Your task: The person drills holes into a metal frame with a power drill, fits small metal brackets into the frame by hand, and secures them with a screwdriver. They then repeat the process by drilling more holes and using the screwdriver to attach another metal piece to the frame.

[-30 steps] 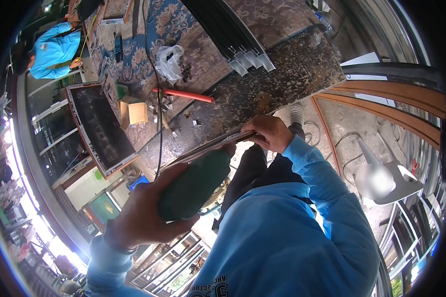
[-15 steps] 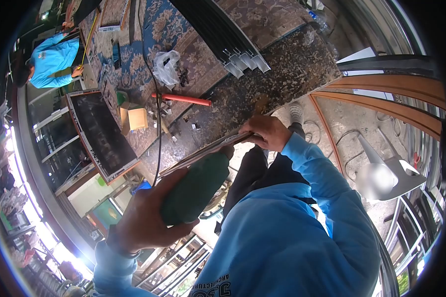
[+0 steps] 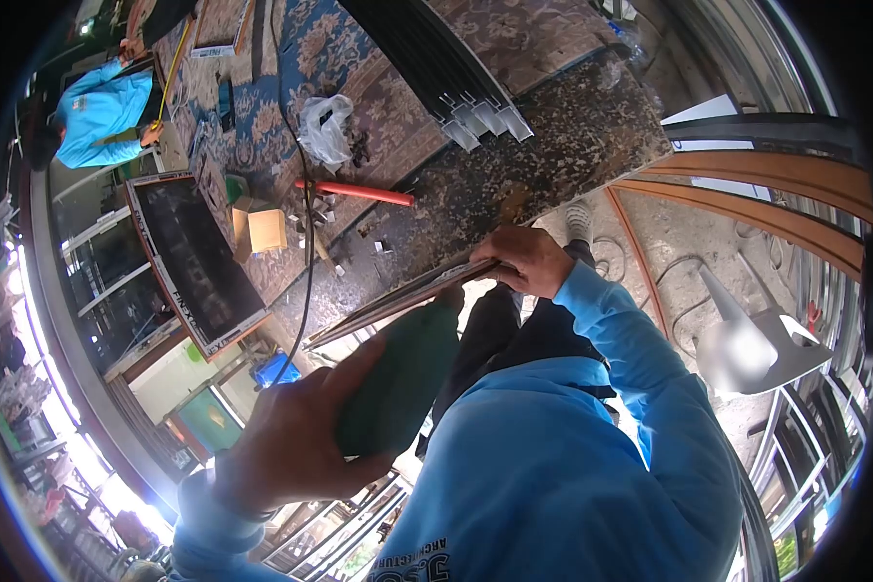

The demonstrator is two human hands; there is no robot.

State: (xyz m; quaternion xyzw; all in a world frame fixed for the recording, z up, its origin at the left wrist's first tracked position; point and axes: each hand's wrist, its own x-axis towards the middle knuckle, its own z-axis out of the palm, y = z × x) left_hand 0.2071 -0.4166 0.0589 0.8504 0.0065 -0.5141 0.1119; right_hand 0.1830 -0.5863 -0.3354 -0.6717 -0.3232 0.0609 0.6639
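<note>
My left hand point(image 3: 296, 436) is wrapped round a dark green bottle-shaped thing point(image 3: 398, 383), wide at the palm and narrowing toward its far end. That narrow end sits right by a long thin brownish strip point(image 3: 378, 308), which lies along the near edge of the worktable. The fingers of my right hand point(image 3: 524, 257) are closed on the right end of this strip, with the thumb underneath. Part of the strip is hidden behind the green thing and my fingers.
Black metal profiles point(image 3: 427, 58), a plastic bag point(image 3: 326, 131), a red tube point(image 3: 359, 192) and an open carton point(image 3: 259, 228) lie on the table point(image 3: 582, 126). A black cable point(image 3: 310, 252) crosses it. A dark framed panel point(image 3: 199, 267) is at left. A person in blue point(image 3: 102, 112) works at far left.
The green thing has tipped more upright and shifted slightly right with my left hand, showing more of the strip. My right hand stays nearly in place.
</note>
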